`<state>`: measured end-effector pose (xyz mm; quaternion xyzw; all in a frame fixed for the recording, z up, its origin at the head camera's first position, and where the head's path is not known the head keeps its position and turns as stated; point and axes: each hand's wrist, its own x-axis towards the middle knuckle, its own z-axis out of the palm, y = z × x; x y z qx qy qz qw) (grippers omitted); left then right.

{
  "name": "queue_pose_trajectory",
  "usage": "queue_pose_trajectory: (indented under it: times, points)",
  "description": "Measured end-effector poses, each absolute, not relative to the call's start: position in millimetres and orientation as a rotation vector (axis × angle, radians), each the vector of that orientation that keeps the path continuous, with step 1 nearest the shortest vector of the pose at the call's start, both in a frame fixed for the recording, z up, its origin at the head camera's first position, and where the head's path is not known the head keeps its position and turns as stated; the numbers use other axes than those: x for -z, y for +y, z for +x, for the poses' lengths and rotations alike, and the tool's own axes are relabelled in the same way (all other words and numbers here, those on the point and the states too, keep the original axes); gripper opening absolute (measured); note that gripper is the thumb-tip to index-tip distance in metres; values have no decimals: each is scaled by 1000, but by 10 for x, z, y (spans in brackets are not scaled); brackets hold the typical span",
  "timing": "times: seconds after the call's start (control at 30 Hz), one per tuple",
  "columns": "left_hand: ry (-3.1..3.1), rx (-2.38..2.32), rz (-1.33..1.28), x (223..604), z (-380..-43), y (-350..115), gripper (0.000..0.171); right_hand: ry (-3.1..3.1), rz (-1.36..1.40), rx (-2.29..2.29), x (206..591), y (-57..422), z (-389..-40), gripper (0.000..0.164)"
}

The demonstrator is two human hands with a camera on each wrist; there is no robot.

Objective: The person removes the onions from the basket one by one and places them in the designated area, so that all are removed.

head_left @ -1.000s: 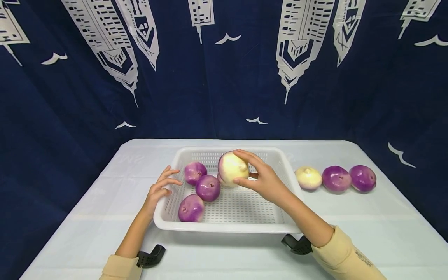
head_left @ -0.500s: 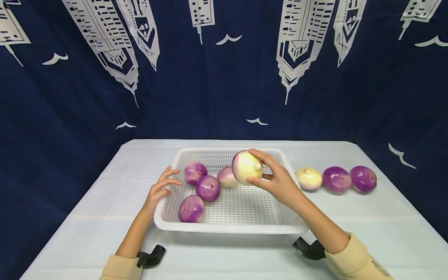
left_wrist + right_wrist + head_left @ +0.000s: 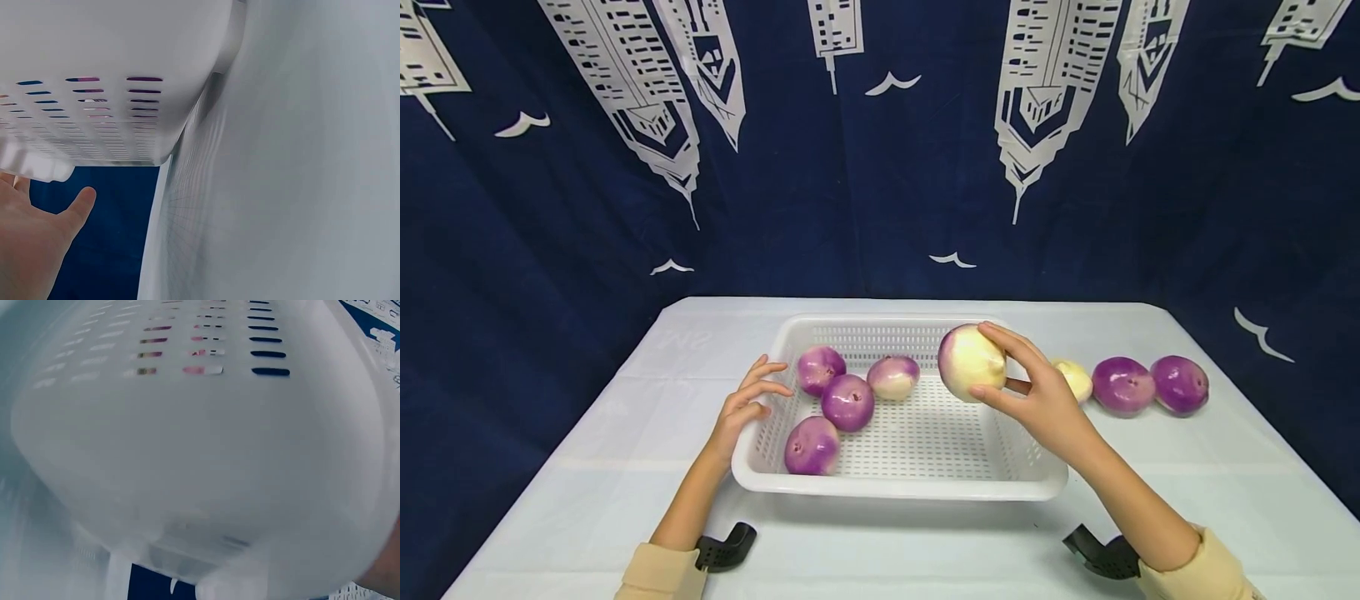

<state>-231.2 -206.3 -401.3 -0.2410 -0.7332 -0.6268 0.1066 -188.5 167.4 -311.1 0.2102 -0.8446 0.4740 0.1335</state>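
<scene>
My right hand (image 3: pixel 1051 410) grips a purple-and-cream turnip (image 3: pixel 972 363) between thumb and fingers, raised over the right part of a white perforated basket (image 3: pixel 898 487). The turnip's pale, pointed end shows. At the basket's left rim, my left hand (image 3: pixel 741 410) has its fingers loosely spread over the edge. In the left wrist view, the left hand (image 3: pixel 37 234) is beside the basket's outer wall (image 3: pixel 112 37), thumb extended. Inside the basket sit several turnips: one purple (image 3: pixel 847 403) in the middle, one lying on its side (image 3: pixel 893 377), and others on the left. The basket wall fills the right wrist view.
To the right of the basket, three more turnips stand in a row on the white-covered table (image 3: pixel 1187 475): a pale one (image 3: pixel 1072 379) partly behind my right hand, and two purple ones (image 3: pixel 1123 387). A navy printed curtain (image 3: pixel 880 192) hangs behind.
My right hand has moved right with the turnip, from the basket's middle toward its right rim, uncovering the turnip lying on its side. The left hand has stayed at the rim.
</scene>
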Motion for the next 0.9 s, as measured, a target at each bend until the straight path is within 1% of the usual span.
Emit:
queue_pose_trajectory:
  times: [0.13, 0.5, 0.7, 0.9]
  points:
    - [-2150, 1848, -713, 4009, -2308, -2060, 44, -2470, 536, -1330, 3135, 1769, -1841, 67]
    - [-2144, 1852, -722, 4028, -2308, -2067, 39, -2375, 453, -1293, 3283, 2013, -1738, 69]
    - [-2165, 1850, -701, 4020, -2317, -2073, 44, -2345, 383, -1266, 3349, 2166, -1672, 68]
    - [-2168, 1850, -707, 4017, -2316, -2071, 45, -2363, 274, -1219, 3415, 2341, -1598, 69]
